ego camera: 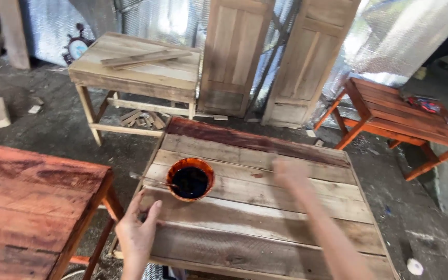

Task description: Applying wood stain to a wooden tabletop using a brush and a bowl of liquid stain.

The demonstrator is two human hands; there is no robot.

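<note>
The person's left hand (137, 233) grips the near left edge of the slatted wooden counter (265, 228), fingers curled over the rim. The right hand (289, 173) is out over the middle planks — too blurred to say whether it's released or clenched around something. The bowl of dark stain (191, 179) sits on the counter's left side, just beyond the left hand, with a thin stick resting across its rim. The far plank is already stained dark red. A red-stained table (27, 202) stands to the left — an unfinished one (136, 65) farther back.
</note>
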